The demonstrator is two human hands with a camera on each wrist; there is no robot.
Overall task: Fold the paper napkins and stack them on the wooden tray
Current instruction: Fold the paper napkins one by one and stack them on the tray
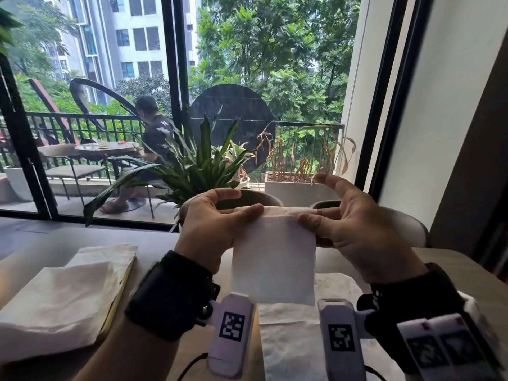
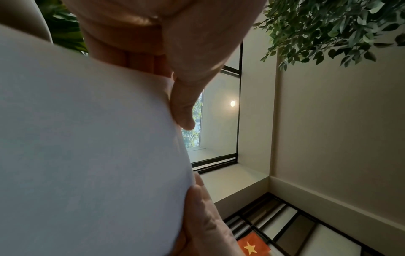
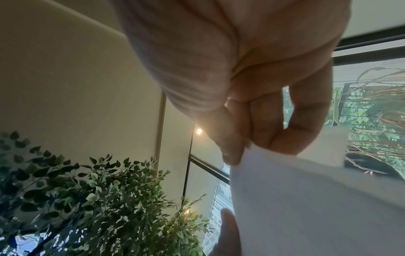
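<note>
Both hands, left hand (image 1: pixel 211 229) and right hand (image 1: pixel 354 229), pinch a napkin (image 1: pixel 273 259) above spare napkins (image 1: pixel 63 295).

A café seating area beside tall black-framed windows (image 1: pixel 176 78). Outside, a railed balcony (image 1: pixel 82 119) holds a small round table (image 1: pixel 105 148) and chairs (image 1: pixel 74 169) where a person (image 1: pixel 154 138) sits, with potted plants (image 1: pixel 198 166), trees and an apartment block (image 1: pixel 132 37) beyond. A pale tabletop (image 1: pixel 90 237) stands indoors near the glass.

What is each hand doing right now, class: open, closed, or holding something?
Left hand: pinches the napkin at its top left edge.
Right hand: pinches the same napkin at its top right edge.
</note>
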